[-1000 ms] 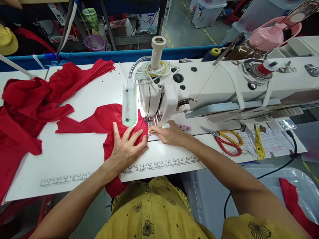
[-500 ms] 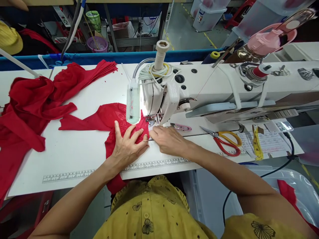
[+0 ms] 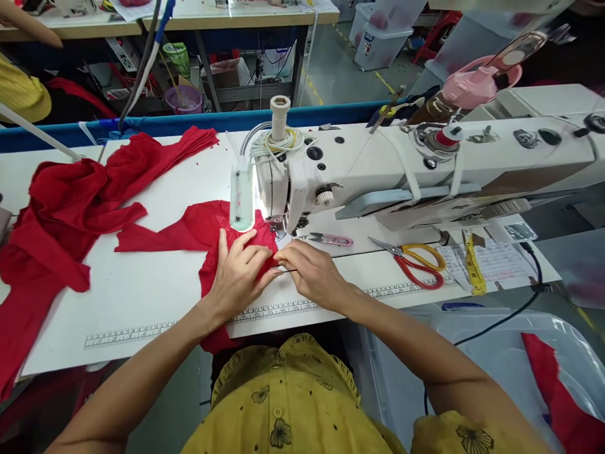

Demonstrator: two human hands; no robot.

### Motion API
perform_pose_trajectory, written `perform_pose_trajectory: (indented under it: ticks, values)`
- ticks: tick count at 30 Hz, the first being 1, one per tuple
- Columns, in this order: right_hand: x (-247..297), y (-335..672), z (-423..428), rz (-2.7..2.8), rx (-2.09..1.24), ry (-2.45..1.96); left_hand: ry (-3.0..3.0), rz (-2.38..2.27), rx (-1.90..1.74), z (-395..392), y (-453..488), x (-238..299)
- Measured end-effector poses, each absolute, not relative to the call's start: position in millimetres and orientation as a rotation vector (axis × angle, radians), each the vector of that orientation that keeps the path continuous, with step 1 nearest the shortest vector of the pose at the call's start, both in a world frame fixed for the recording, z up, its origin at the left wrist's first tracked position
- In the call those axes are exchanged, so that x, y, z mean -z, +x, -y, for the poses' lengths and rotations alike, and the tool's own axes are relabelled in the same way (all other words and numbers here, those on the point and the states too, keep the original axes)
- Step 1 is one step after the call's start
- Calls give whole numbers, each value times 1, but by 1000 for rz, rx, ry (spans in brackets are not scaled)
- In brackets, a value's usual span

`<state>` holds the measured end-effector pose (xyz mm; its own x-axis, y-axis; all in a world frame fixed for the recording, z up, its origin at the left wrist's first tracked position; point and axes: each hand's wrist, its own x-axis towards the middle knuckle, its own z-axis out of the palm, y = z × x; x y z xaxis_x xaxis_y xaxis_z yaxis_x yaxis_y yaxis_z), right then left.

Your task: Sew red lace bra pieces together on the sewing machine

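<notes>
Red fabric (image 3: 189, 228) with a lace-textured part lies on the white sewing table, its right edge by the presser foot of the sewing machine (image 3: 278, 224). On that lace part rests my left hand (image 3: 239, 268), fingers bent, thumb and forefinger closed at the cloth's edge. My right hand (image 3: 314, 271) is closed in a pinch at the same edge, just in front of the presser foot. From its grip a thin dark pointed tool (image 3: 287, 270) sticks out toward my left thumb; its kind is hidden. The two hands almost meet.
Right of my hand lie pink-handled thread snips (image 3: 331, 239) and scissors (image 3: 416, 261) with red and yellow handles. Farther right are a yellow tape measure (image 3: 474, 268) and a written sheet (image 3: 501, 261). A red fabric heap (image 3: 66, 208) covers the table's left; a lamp (image 3: 242, 195) hangs above the work.
My right hand has turned and its fingers have bunched into a tighter pinch at the cloth edge. The left fingers have bent more. The whole view has shifted slightly.
</notes>
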<state>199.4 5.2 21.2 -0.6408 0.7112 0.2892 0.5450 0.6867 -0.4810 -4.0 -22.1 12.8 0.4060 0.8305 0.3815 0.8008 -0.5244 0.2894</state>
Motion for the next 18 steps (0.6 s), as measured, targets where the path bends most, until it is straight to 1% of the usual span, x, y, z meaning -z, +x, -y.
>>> perform_pose_trajectory:
  ticks: [3,6,8,12,14,18]
  values:
    - [-26,192,-5,2424,-437,-881,2391,-1399,-925,15,3,-18]
    - [-25,195,-4,2414,-393,-855,2095,-1363,-986,13,5,-21]
    - [-21,208,-5,2400,-292,-978,1778,-1357,-1000,14,3,-21]
    - [-12,249,-13,2381,86,-1427,1185,-1283,-1102,15,-3,-19]
    - [-7,267,-18,2428,205,-1548,1045,-1257,-1155,14,-4,-18]
    - [-1,277,-22,2511,336,-1553,960,-1246,-1160,13,-2,-15]
